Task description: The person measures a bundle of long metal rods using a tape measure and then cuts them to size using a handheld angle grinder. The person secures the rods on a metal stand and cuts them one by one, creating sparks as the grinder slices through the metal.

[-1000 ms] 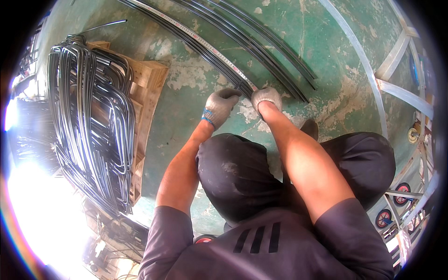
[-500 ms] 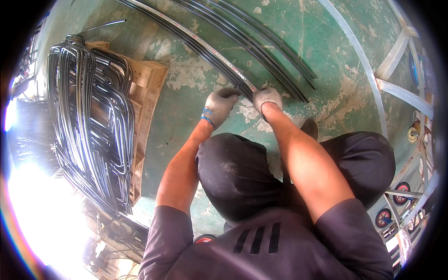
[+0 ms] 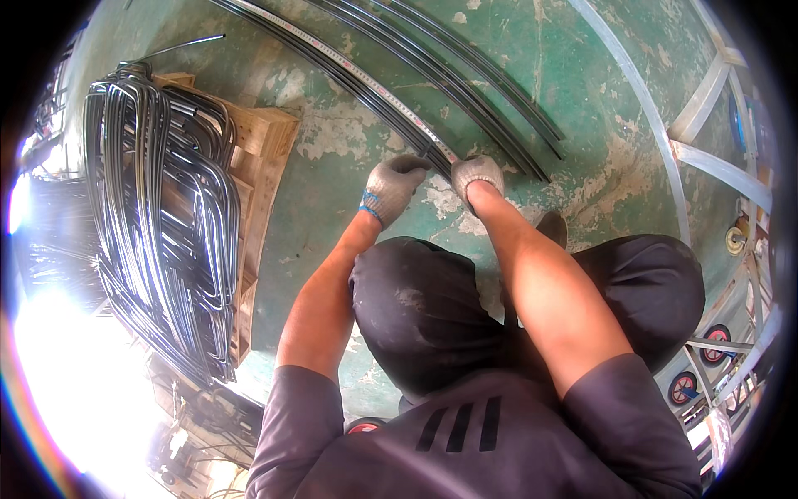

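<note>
I crouch over a painted green floor where several long dark steel rods (image 3: pixel 499 104) lie side by side. A pale measuring tape (image 3: pixel 366 79) is stretched along the nearest rods. My left hand (image 3: pixel 391 187), in a grey work glove with a blue cuff, is curled round a small thin dark tool whose tip touches the rods next to the tape. My right hand (image 3: pixel 476 172), in a matching glove, presses down on the near end of the tape and the rod ends. The two hands are a few centimetres apart.
At the left a wooden pallet (image 3: pixel 270 145) carries a heap of bent dark rods (image 3: pixel 158 224). Pale metal frame bars (image 3: pixel 665 141) curve along the right side, with small red wheels (image 3: pixel 686 387) lower right. My dark-trousered knees fill the middle foreground.
</note>
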`<state>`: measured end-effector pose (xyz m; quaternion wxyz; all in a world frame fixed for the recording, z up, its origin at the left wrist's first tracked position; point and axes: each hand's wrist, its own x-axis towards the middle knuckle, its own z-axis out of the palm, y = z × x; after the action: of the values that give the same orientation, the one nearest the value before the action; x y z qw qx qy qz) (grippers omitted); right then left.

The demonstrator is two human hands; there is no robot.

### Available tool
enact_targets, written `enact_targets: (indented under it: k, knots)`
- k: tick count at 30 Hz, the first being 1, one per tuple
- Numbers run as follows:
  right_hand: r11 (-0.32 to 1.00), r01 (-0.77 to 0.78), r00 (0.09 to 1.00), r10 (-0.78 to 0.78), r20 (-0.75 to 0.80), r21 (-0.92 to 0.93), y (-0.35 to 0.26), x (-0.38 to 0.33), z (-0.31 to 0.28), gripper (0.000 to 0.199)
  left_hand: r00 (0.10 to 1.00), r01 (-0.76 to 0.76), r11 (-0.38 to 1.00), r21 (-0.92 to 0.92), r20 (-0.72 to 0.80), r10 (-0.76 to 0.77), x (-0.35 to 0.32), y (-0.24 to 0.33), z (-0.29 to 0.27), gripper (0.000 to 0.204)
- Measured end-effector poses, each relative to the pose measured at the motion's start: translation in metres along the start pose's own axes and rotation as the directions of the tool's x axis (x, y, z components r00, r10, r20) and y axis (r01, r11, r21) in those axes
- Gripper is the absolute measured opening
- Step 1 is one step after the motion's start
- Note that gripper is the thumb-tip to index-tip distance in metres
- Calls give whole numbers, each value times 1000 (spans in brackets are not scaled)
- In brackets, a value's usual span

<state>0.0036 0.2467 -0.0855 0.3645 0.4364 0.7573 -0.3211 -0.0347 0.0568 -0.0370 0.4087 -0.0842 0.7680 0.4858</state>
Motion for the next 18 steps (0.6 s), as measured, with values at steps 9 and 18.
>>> enact_targets:
  k: [9,18]
  knots:
    - [1000,15,1000,-15,-1,6,1,-2,-2,57,1000,12,1000,23,5,-12,2,-2,0,30]
    - [1000,17,1000,-17,15,16,0,-4,-4,53,1000,16,1000,14,2,-16,2,0,0,29]
